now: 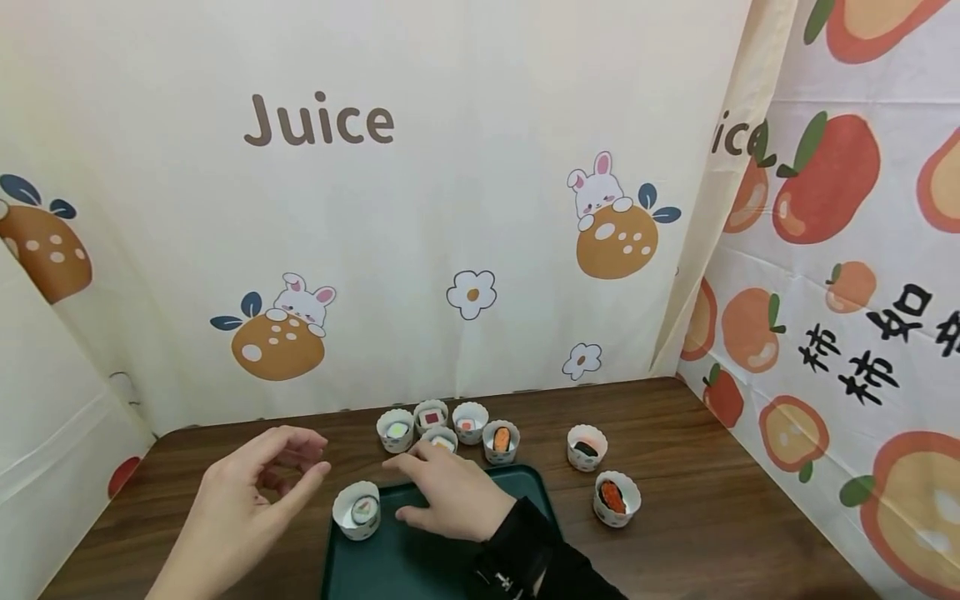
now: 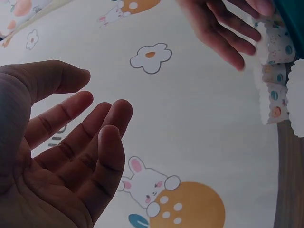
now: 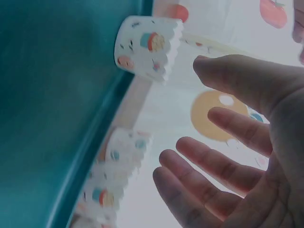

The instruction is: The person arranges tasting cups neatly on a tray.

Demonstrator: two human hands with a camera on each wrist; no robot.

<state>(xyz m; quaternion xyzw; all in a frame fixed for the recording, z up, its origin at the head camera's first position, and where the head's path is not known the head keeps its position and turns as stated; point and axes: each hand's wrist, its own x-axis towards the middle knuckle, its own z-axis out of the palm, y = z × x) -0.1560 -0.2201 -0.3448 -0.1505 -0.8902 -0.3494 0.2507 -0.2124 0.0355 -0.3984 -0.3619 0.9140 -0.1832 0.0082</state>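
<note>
A white paper cup (image 1: 345,523) with a scalloped rim holds a toy sushi roll (image 1: 365,510) at the back-left corner of a dark green tray (image 1: 420,571). My right hand (image 1: 459,493) hovers over the tray's back part, fingers spread and holding nothing. That same cup (image 3: 142,47) stands a little beyond the thumb in the right wrist view. Left of the tray, my left hand (image 1: 251,496) is raised, its fingers loosely bent around air. Behind the tray, several similar cups (image 1: 395,442) cluster together, one partly hidden by my right hand; one holds an orange-topped sushi piece (image 1: 502,439).
Right of the tray, two more cups stand on the brown wooden table (image 1: 720,517): one with a dark and pale piece (image 1: 587,448), the nearer with a red-topped piece (image 1: 612,497). A printed curtain (image 1: 465,208) hangs behind the table, with another fruit-patterned cloth (image 1: 817,275) at right.
</note>
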